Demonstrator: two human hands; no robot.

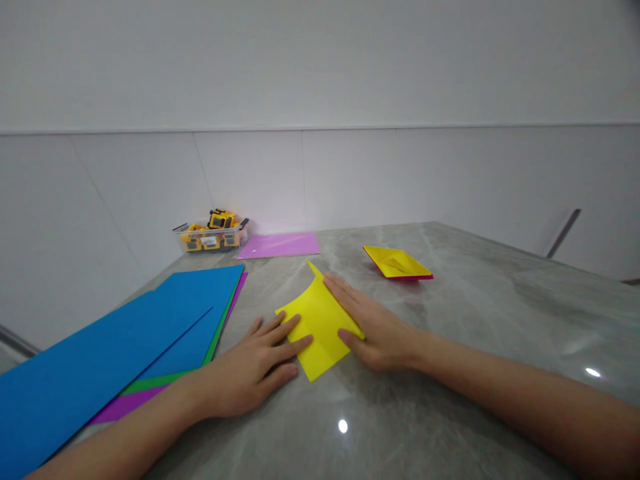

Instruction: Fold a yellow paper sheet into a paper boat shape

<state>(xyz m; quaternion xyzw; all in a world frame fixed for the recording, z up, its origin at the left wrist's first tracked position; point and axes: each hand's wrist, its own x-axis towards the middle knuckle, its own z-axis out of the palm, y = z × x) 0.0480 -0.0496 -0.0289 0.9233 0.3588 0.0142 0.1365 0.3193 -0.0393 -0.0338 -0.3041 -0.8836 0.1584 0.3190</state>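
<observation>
Grey tabletop (440, 427) | left hand (253, 370) palm-down, spread on yellow paper (323, 320) | right hand (383, 333) on it, thumb apart

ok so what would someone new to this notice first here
Probably the bright yellow paper in the lower middle, with the left hand and right hand on it. After that, likely the large blue sheets at left and the folded yellow-and-red paper beyond the right hand.
</observation>
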